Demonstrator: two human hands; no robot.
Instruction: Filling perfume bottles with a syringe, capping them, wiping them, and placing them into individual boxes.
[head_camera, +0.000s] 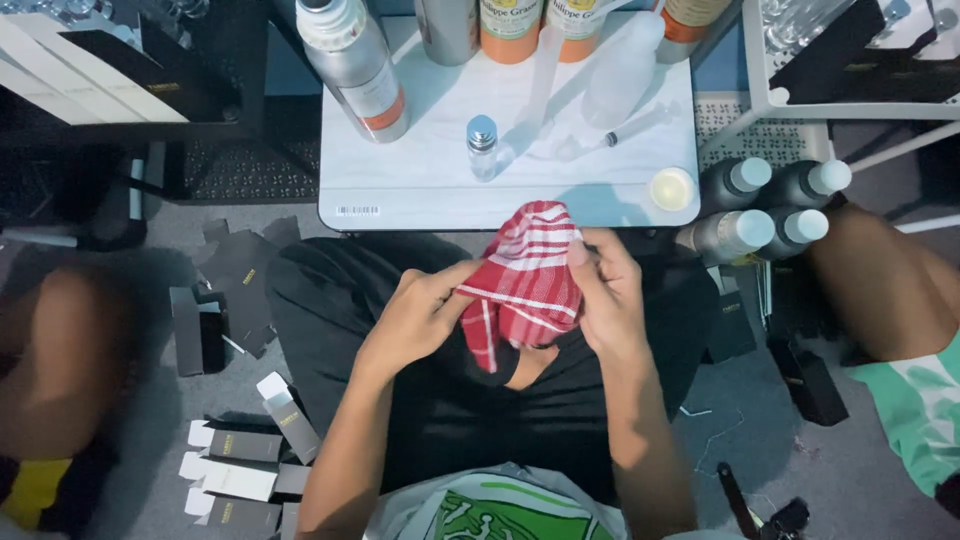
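Both my hands hold a red cloth with white checks over my lap, just below the front edge of a small white table. My left hand pinches the cloth's left edge. My right hand grips its right side, fingers curled over the fabric. Whatever the cloth wraps is hidden. On the table, straight ahead of the cloth, stands a small clear glass bottle with a silver cap.
The table also bears a tall silver metal bottle, a syringe, a clear plastic bottle and a round pale lid. Several dark capped bottles stand at the right. Dark and white small boxes litter the floor left. Another person's leg is at the right.
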